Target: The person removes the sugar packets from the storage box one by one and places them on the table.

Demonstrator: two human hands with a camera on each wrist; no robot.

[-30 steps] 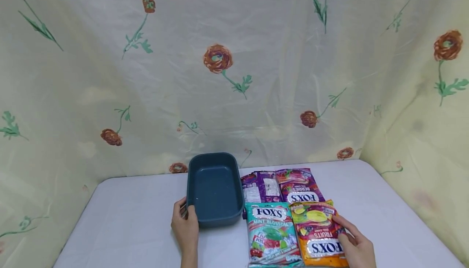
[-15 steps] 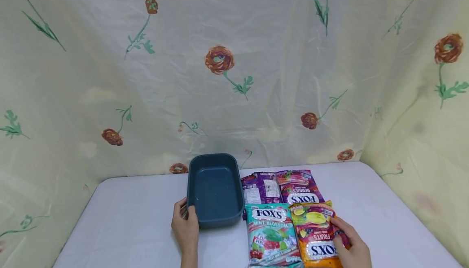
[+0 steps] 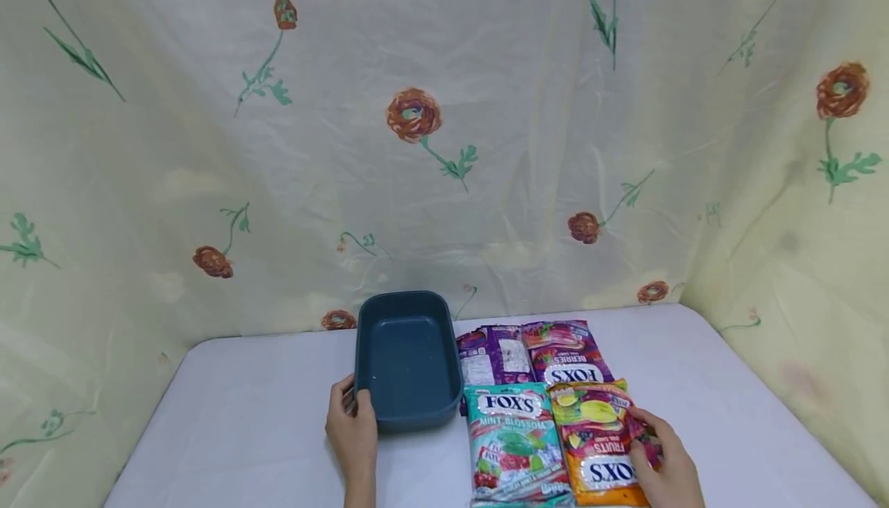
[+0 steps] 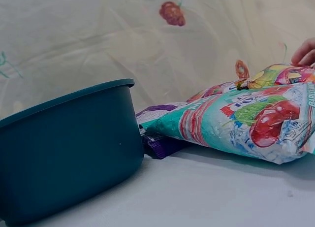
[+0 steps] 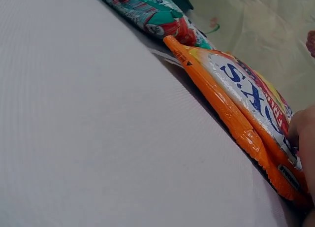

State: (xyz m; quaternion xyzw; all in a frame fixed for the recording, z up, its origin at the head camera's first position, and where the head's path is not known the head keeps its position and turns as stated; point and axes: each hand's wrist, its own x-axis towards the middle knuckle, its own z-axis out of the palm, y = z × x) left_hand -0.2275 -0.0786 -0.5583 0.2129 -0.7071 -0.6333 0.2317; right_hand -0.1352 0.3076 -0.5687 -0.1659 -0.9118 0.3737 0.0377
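Note:
My left hand (image 3: pixel 352 427) holds a dark teal plastic basin (image 3: pixel 410 369) by its near left corner, thumb at the rim and fingers along the outer wall. Only a few specks show inside the basin. On the right, my right hand (image 3: pixel 665 458) pinches the right side of an orange and red Fox's Fruits candy bag (image 3: pixel 590 438), which lies with its print upside down. Its orange sealed end (image 5: pixel 231 118) rests close to the table in the right wrist view. Left of it lies a teal Fox's Mint Blossom candy bag (image 3: pixel 515 446), beside the basin.
Behind these bags lie a purple Fox's Berries bag (image 3: pixel 566 350) and another purple bag (image 3: pixel 496 353) showing its back label, close to the basin's right wall. A white cloth covers the table (image 3: pixel 243 415). A floral curtain (image 3: pixel 486 106) hangs behind and at both sides.
My right hand has shifted slightly left over the Fruits candy bag, and its fingers have drawn in the bag's right side. The left hand and the basin stay in place.

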